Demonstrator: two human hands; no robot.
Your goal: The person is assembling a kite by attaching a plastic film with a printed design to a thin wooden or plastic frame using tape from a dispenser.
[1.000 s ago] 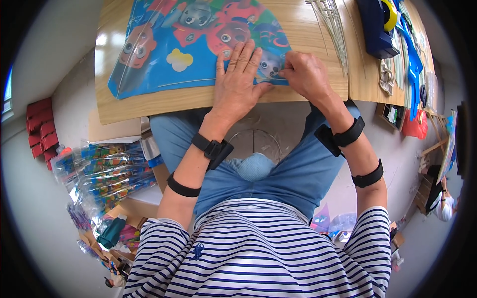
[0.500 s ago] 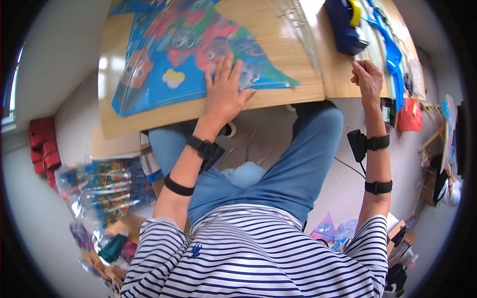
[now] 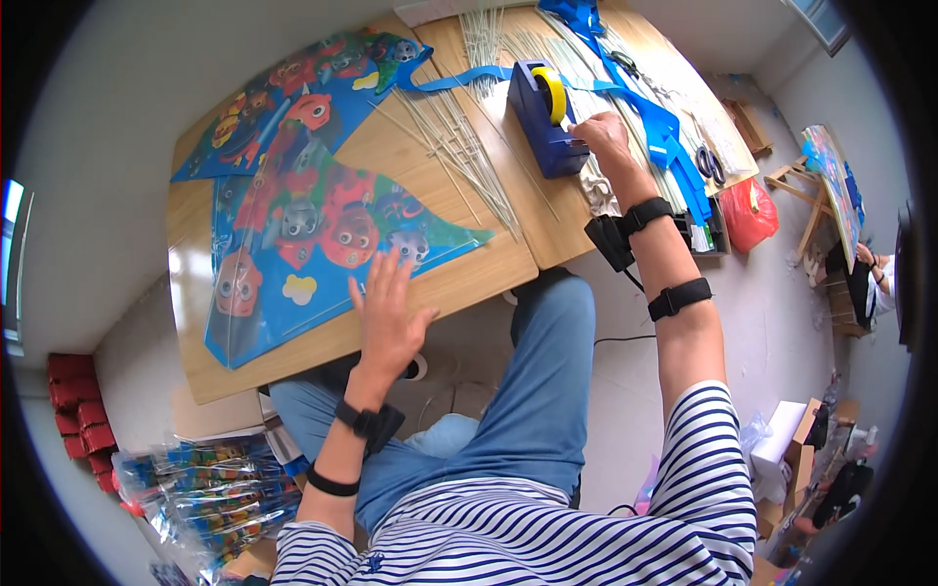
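Swung curled right hand (image 3: pixel 608 135) forward to tape dispenser (image 3: pixel 539 122); couldn't tell if gripping anything. Rested open, empty left hand (image 3: pixel 389 314) on printed sheet (image 3: pixel 322 220) atop tabletop (image 3: pixel 500 280); risked slippage by pressing lightly.

text: none legible | labels: none legible | numbers: none legible

Left hand (image 3: pixel 389 320) over printed sheet (image 3: pixel 318 262); right hand (image 3: pixel 606 139) at tape dispenser (image 3: pixel 535 122).
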